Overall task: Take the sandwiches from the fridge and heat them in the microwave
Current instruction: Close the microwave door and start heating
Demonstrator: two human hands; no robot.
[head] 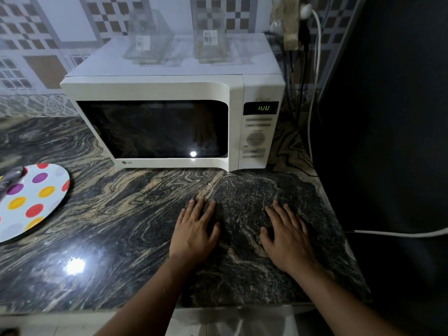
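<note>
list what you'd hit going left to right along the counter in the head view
polka-dot plate → left hand → right hand → white cable at the right edge. The microwave sits farther back, spanning the middle, so it has no clear place in this order.

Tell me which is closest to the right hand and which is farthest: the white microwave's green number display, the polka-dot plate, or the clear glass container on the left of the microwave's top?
From the right hand, flat on the counter:
1. Green number display, straight ahead on the white microwave's right panel.
2. Clear glass container, up on the top's left side.
3. Polka-dot plate, far left on the counter.
</note>
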